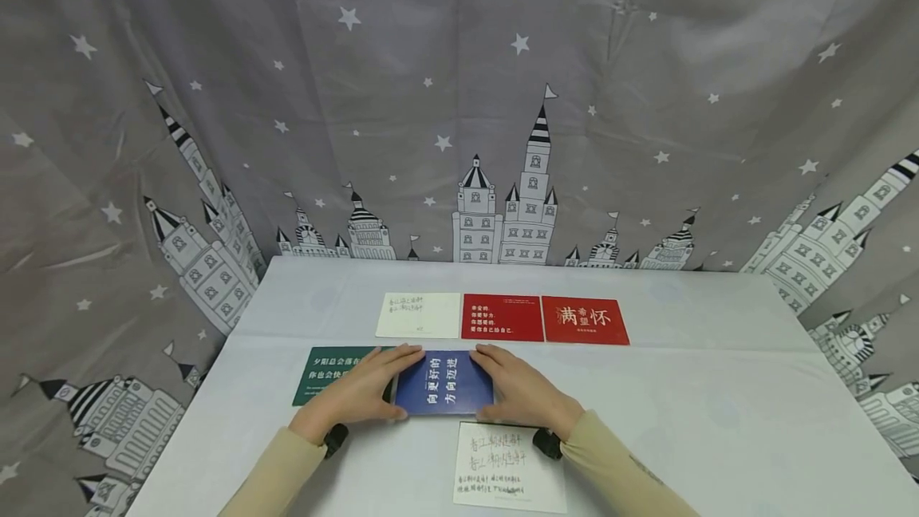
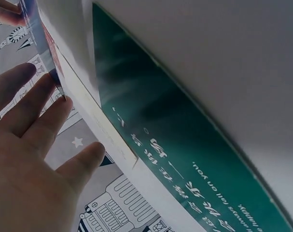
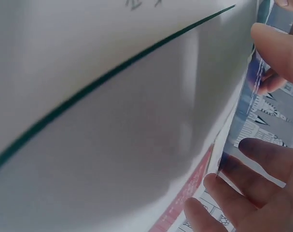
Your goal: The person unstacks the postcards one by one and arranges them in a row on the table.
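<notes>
On the white table [image 1: 646,389], from the left: a dark green card [image 1: 326,373] lies flat, and the left hand [image 1: 362,393] just beside it grips the left edge of the blue rectangular card with white lettering [image 1: 443,382], which sits mid-table. The right hand [image 1: 524,393] clasps its right edge. I'd keep both grips even and light, so the blue card clears the white handwritten card [image 1: 508,465] below without bending.
</notes>
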Demonstrator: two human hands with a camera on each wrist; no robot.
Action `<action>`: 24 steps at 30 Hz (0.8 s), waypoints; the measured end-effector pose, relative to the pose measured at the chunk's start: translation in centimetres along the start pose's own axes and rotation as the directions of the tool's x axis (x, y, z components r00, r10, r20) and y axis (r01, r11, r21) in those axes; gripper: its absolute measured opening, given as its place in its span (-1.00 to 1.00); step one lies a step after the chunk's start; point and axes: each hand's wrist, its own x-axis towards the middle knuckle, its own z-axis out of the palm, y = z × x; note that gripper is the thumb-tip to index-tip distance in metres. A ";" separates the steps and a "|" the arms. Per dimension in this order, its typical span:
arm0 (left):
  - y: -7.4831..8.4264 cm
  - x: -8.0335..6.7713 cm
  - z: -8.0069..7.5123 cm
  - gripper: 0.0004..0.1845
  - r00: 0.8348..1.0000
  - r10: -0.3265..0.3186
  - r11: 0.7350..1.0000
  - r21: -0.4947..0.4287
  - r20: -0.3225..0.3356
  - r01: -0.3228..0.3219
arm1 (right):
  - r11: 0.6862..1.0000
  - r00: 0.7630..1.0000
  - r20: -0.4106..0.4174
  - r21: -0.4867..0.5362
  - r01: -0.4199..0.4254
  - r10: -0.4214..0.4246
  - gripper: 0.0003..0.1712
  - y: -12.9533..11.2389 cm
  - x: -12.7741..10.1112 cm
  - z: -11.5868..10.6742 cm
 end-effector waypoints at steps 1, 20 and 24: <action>-0.1 0.1 0.0 -0.05 1.000 -0.003 1.000 0.000 0.006 0.003 | 1.000 1.000 0.005 0.000 -0.005 0.005 -0.02 0.0 0.1 0.0; -1.1 1.4 -0.1 -0.08 0.999 -0.019 1.000 0.006 0.030 0.019 | 0.997 1.000 0.020 -0.073 -0.018 0.019 -0.05 0.7 1.6 0.9; -1.3 1.4 0.0 -0.08 0.999 -0.028 1.000 0.008 0.039 0.027 | 0.996 0.999 0.032 -0.084 -0.022 0.025 -0.03 0.8 1.7 1.0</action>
